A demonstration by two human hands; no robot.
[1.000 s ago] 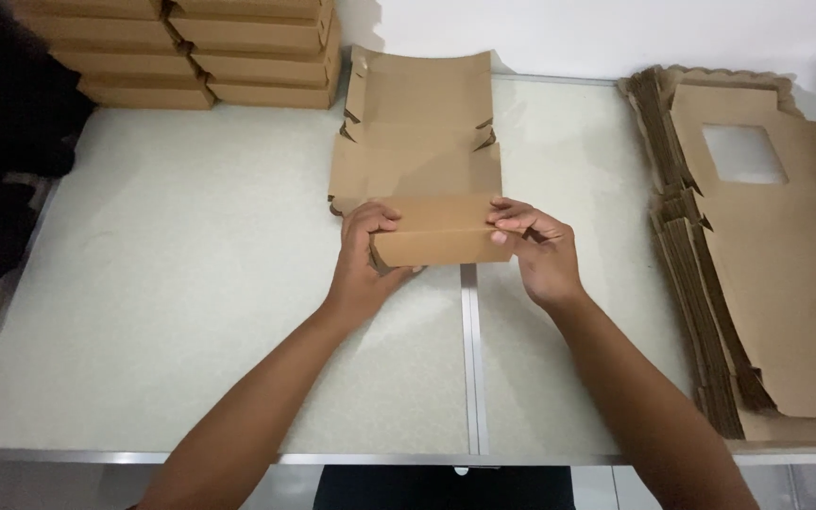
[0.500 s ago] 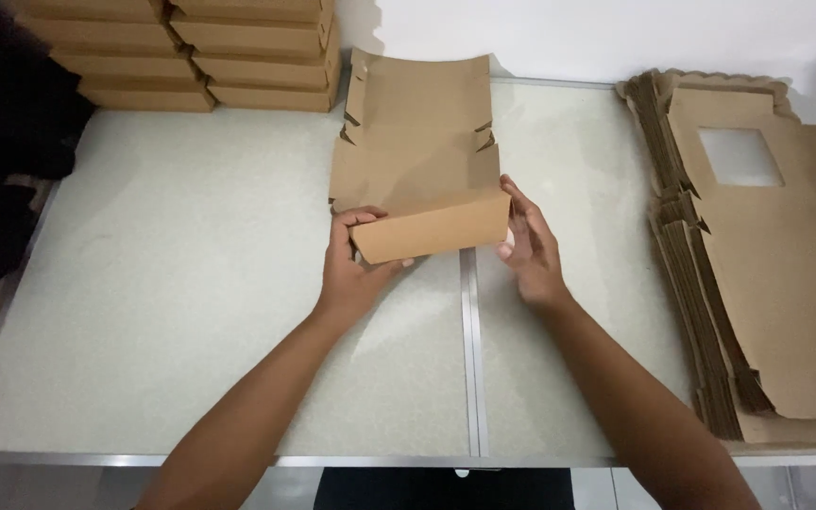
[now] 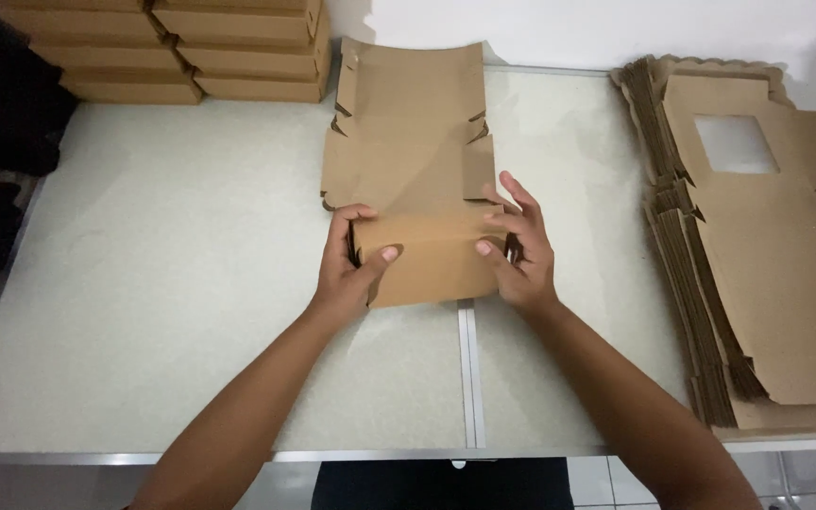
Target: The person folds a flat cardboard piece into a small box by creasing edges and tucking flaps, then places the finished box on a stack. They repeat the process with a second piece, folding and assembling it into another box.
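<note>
With your left hand (image 3: pixel 349 257) and right hand (image 3: pixel 514 247) pinching the two ends of the folded flap (image 3: pixel 427 257) of the cardboard sheet (image 3: pixel 408 127) lying mid-table (image 3: pixel 162 264), uneven thumb pressure could skew the crease or tear the side tabs.
</note>
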